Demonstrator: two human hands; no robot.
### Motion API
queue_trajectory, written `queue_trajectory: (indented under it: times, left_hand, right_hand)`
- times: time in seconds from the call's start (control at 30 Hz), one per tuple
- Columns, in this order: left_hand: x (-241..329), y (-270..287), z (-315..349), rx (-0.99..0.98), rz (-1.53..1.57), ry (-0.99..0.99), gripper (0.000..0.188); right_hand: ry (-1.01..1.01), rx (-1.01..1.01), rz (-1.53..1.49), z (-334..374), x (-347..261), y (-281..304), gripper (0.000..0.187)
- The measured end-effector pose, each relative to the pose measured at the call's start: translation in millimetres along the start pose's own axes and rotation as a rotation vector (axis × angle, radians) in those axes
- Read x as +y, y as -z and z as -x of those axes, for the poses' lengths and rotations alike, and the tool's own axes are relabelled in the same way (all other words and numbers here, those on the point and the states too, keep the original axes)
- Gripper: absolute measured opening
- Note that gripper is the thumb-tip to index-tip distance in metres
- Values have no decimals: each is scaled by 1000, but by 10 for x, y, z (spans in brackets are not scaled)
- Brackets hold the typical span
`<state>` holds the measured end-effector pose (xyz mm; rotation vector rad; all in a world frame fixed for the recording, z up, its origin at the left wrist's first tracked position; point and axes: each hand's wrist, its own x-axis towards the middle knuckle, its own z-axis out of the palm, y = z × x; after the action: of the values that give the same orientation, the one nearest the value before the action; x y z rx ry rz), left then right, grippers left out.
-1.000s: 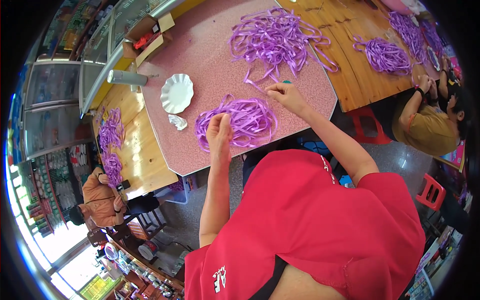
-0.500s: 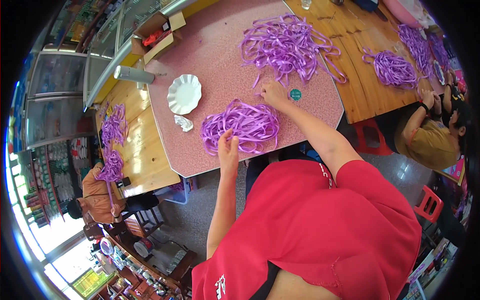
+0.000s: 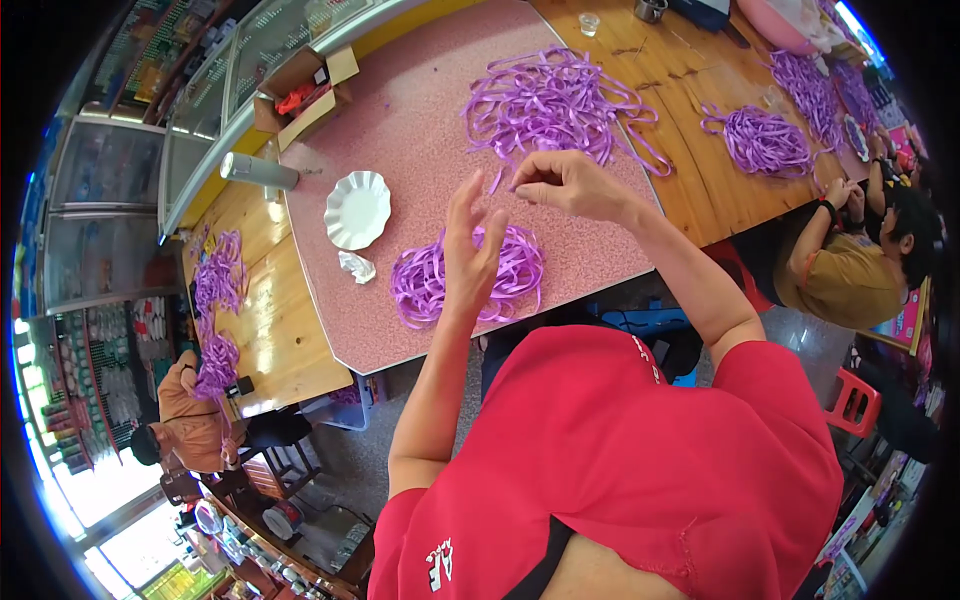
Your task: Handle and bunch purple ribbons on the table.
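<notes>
A loose heap of purple ribbon (image 3: 545, 100) lies on the far part of the pink speckled table (image 3: 430, 140). A second, more gathered bundle of purple ribbon (image 3: 520, 262) sits near the table's front edge. Over this near bundle my left hand (image 3: 472, 250) is raised, fingers apart, hiding part of it. My right hand (image 3: 575, 188) hovers just in front of the far heap, thumb and forefinger pinched together. Whatever is in that pinch is too small to make out. One ribbon strand from the heap hangs toward the table between both hands.
Left on the table are a white fluted dish (image 3: 357, 210), crumpled white paper (image 3: 356, 266), a grey bottle (image 3: 258, 170) and an open cardboard box (image 3: 310, 100). More ribbon bundles (image 3: 765, 140) lie on the wooden table at right. Other people (image 3: 850, 260) sit at both sides.
Both hands have lifted and come closer together. My left hand rose away from the near bundle, and my right hand came up off the tabletop. The view shifted slightly.
</notes>
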<state>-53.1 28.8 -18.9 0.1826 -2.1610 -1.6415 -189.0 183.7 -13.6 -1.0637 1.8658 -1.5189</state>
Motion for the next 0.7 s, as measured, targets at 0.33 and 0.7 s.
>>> queue_trajectory:
  times: [0.33,0.7]
  left_hand:
    - [-5,166,-318,-369,144,185,18]
    - [-69,530,-293,-202,136,186,16]
  right_hand:
    - [-61,214,-127,395,-353,446,13]
    - [-143,592,-210,785,-69,675,16]
